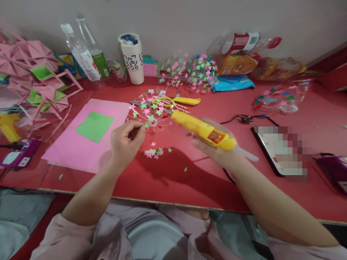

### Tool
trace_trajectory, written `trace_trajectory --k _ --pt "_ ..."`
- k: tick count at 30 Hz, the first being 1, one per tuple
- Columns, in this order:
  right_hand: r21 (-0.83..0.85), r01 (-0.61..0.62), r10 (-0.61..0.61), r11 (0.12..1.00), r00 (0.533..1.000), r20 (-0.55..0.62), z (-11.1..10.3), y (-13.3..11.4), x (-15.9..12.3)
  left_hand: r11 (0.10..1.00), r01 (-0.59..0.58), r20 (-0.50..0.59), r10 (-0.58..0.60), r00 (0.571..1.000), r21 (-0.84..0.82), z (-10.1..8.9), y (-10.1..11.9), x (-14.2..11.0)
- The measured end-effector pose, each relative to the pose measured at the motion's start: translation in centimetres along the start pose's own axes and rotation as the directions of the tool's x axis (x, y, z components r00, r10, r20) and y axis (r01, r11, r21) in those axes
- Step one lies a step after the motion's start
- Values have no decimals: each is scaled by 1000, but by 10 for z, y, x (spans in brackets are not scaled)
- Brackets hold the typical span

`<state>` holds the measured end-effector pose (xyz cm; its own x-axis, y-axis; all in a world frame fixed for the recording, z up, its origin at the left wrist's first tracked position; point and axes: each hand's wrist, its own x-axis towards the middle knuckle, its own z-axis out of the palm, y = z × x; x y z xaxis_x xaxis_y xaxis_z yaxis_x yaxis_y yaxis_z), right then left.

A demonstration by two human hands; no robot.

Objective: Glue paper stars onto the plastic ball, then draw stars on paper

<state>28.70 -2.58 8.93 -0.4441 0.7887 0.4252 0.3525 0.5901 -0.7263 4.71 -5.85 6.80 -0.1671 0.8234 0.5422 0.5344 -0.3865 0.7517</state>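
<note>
My right hand is wrapped round a yellow hot glue gun with a clear glue stick poking out of its back. The gun's nozzle points left, close to a clear plastic piece with curled strips, dotted with pink and green stars. Left of that piece, my left hand is closed in a pinch, a small green paper star at its fingertips. Below, between the hands, lies a small pile of pink and green stars.
Pink sheets with a green square lie left. Behind are scissors, a yellow cutter, a tumbler and bottles. A phone and a cable lie right. Pink paper shapes stand far left.
</note>
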Motion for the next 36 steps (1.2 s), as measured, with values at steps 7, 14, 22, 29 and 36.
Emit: trace_trajectory --k 7,14,22,29,36 --pt "126 -53 39 991 993 110 20 -5 -12 1000 30 57 -30 998 5 3 5 -2" --pt "117 -76 62 990 991 120 20 -5 -10 1000 5 69 -5 998 -2 5 9 -4" --pt "118 -89 77 989 992 102 23 -3 -13 1000 6 71 -6 997 2 5 9 -4" --pt "110 -78 66 991 992 110 23 -3 -13 1000 7 71 -7 997 -4 5 9 -4" --pt "90 -88 75 992 988 134 22 -3 -13 1000 -2 67 2 998 -8 4 9 -4"
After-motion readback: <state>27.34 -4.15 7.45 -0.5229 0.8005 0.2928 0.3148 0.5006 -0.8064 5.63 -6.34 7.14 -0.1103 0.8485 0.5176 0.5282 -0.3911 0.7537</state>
